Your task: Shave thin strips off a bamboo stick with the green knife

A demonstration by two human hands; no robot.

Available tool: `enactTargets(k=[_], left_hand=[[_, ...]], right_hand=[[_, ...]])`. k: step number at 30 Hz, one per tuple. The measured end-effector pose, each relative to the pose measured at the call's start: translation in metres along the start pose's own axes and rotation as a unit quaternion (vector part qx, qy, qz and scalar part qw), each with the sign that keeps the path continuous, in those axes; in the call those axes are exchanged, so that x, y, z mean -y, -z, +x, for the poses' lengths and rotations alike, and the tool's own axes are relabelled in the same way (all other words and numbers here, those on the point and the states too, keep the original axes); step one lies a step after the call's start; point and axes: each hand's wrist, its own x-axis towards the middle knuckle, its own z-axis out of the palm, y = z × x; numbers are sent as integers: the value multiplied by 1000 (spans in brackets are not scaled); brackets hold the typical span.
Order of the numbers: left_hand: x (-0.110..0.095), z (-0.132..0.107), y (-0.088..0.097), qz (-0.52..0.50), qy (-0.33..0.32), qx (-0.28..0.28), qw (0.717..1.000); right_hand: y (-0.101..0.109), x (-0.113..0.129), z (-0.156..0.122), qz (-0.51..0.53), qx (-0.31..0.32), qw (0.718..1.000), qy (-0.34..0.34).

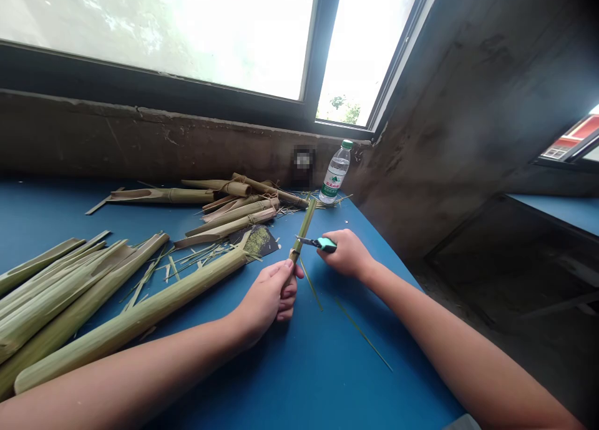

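My left hand (270,296) is closed around the lower end of a thin green leaf roll (303,229) that slants up and away over the blue table (290,367). My right hand (346,254) grips small scissors with a teal handle (321,243). Their dark blades point left and meet the roll about midway along it. A long rolled green leaf tube (135,317) lies just left of my left hand.
Several long leaf tubes (51,293) lie at the left. A pile of tied leaf rolls (234,208) lies near the wall. A plastic water bottle (335,173) stands in the corner. Thin leaf strips (362,333) lie near my right forearm. The table's edge runs along the right.
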Motion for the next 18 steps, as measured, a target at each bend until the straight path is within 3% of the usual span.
enactTargets(k=[7, 11, 18], left_hand=[[1, 1, 2, -6, 11, 7, 1000], [2, 3, 0, 18, 26, -8, 999], [2, 5, -2, 66, 45, -24, 996]], right_hand=[[-2, 15, -7, -27, 42, 998, 35], [-5, 15, -6, -70, 66, 995, -2], [-9, 9, -2, -163, 43, 986, -20]])
